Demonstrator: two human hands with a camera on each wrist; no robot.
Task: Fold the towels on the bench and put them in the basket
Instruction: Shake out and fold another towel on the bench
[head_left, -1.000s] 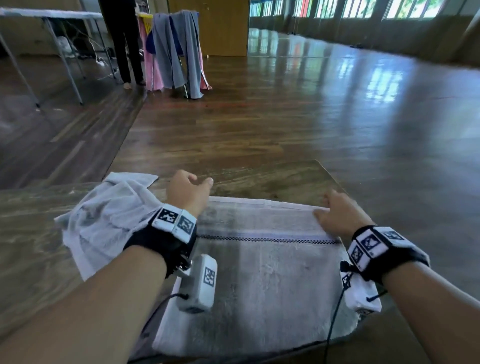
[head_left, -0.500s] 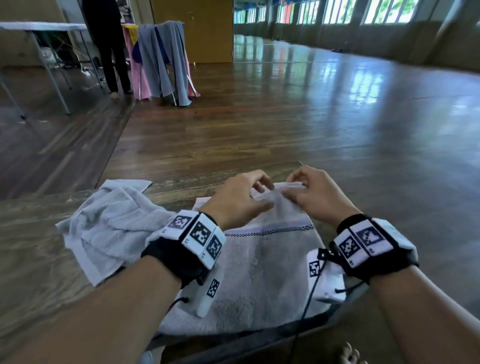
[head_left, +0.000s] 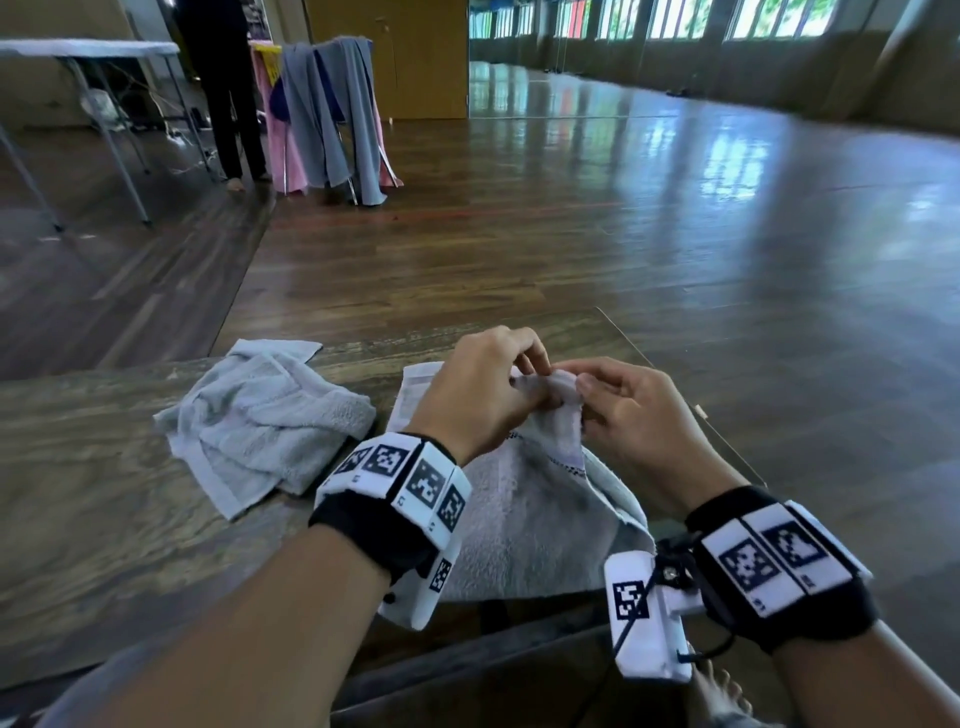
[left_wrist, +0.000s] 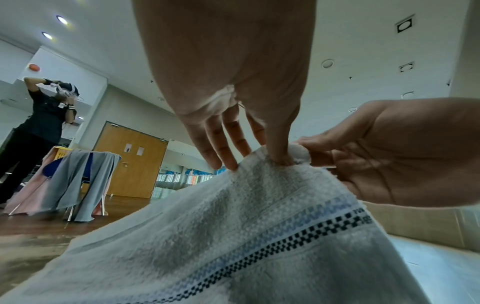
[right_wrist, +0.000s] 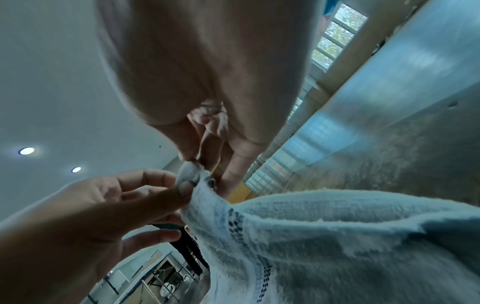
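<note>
A pale grey towel with a checked stripe (head_left: 524, 514) (left_wrist: 233, 236) (right_wrist: 324, 236) lies on the wooden bench (head_left: 93, 509), its far corners lifted and brought together. My left hand (head_left: 483, 389) (left_wrist: 233, 115) pinches the bunched corners between thumb and fingers. My right hand (head_left: 623, 410) (right_wrist: 205, 131) pinches the same bunch from the right side, touching the left hand. The towel slopes up from the bench to both hands. A second, crumpled grey towel (head_left: 260, 421) rests on the bench to the left. No basket is in view.
The bench's right end (head_left: 675, 395) runs close beside my right hand. Beyond it is open wooden floor. At the far left stand a rack hung with grey and pink cloths (head_left: 327, 114), a person in dark clothes (head_left: 223, 88) and a folding table (head_left: 88, 49).
One second ago my hands held the towel's far corners apart and flat. They have since come together at the middle and lifted the corners off the bench.
</note>
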